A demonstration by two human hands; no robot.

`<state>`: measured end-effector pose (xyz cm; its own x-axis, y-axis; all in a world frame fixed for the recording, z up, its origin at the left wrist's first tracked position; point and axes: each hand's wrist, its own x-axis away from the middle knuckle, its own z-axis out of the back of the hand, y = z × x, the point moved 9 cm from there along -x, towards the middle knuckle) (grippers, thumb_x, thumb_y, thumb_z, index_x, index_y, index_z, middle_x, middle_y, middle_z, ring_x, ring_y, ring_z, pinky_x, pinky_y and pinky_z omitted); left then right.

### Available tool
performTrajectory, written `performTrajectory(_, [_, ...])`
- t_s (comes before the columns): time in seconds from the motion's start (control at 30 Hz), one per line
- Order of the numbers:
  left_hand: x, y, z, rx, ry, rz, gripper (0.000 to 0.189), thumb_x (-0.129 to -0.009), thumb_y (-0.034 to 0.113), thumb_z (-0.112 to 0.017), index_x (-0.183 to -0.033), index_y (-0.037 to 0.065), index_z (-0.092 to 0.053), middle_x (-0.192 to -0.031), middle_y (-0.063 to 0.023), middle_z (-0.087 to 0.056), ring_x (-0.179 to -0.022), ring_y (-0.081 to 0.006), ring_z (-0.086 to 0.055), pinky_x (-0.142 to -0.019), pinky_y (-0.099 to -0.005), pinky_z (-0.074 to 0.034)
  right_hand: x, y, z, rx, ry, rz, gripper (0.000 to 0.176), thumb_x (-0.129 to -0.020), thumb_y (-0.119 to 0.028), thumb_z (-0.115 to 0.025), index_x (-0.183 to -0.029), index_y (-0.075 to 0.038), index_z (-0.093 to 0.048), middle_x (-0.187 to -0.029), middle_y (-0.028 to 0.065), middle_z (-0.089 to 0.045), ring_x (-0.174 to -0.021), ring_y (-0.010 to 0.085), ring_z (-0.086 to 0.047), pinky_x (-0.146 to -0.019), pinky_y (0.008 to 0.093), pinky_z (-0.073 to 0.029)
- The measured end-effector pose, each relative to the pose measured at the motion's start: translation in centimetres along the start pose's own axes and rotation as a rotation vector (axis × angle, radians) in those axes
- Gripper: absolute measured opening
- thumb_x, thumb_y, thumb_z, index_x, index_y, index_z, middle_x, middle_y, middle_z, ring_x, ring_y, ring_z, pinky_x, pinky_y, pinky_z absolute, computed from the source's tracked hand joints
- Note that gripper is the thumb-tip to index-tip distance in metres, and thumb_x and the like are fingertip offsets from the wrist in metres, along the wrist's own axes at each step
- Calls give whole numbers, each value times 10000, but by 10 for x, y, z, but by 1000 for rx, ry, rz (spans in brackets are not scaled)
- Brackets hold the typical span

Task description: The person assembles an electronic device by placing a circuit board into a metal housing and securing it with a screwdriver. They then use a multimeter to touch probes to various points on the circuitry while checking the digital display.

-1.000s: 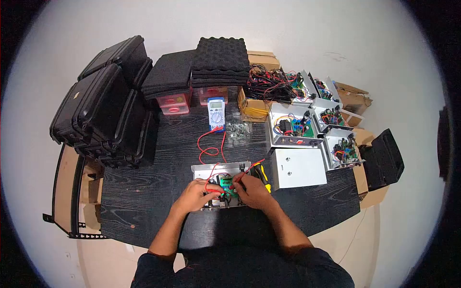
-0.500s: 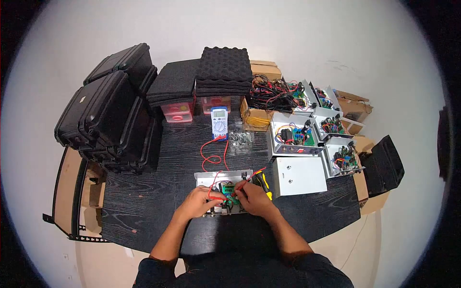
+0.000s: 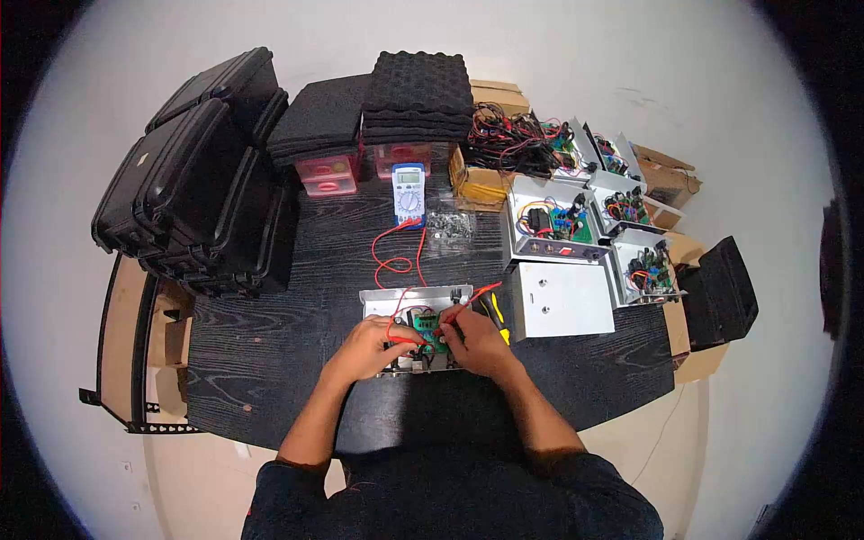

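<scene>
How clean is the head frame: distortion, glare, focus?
Head view: heavy fisheye, dark vignette, table edges bowed; even light, soft shadows, no harsh glare; multimeter digits too small; left hand and right hand, each pinching a red probe, half-hide the green board.

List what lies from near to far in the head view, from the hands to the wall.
Left hand and right hand with red probes → open metal box → red leads → multimeter → foam stack.

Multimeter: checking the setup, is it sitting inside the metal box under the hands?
No, the multimeter lies on the table beyond the metal box, with red leads running between them.
</scene>
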<state>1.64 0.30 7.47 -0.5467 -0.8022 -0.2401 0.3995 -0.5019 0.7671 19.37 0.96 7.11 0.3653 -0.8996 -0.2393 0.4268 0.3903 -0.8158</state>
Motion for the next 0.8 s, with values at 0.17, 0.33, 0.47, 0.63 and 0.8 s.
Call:
performTrajectory(0.17, [-2,3,0,-15,-8,0,141,-930,167,-768,-1047,96,-801,-963,-99,-793,-913,-302,-749,-862,-429,-543,-1,-8,2,30,1,37,121,-1009,-116,-643,-1086,-24,-624,-1017,195,-704,-953,433,-700,-816,494,-553])
performTrajectory(0.33, [-4,3,-1,5,-21,51,143,-926,149,-764,-1055,100,-805,-953,-106,-789,-899,-307,-750,-839,-426,-560,-2,-4,2,12,-25,-35,123,-1028,-123,-619,-1099,-22,-616,-988,211,-694,-929,438,-698,-793,505,-545])
performTrajectory(0.47, [-4,0,-2,1,-18,37,150,-925,141,-759,-1063,107,-808,-939,-104,-785,-890,-302,-753,-832,-422,-568,-2,-1,1,7,-25,-58,127,-1044,-131,-597,-1109,-22,-610,-975,219,-684,-916,437,-694,-786,507,-537])
performTrajectory(0.63, [-5,2,-2,-8,-32,59,152,-930,140,-751,-1068,110,-808,-939,-97,-789,-891,-292,-758,-828,-419,-569,-4,-3,0,0,-63,-85,137,-1049,-137,-587,-1120,-21,-602,-987,222,-682,-927,432,-688,-801,507,-531])
performTrajectory(0.8, [-6,3,-2,-22,-13,19,148,-937,151,-751,-1066,108,-808,-930,-91,-792,-875,-279,-761,-821,-414,-569,-4,2,-2,-11,-76,-98,142,-1049,-142,-590,-1121,-19,-600,-996,226,-689,-941,435,-693,-811,509,-532])
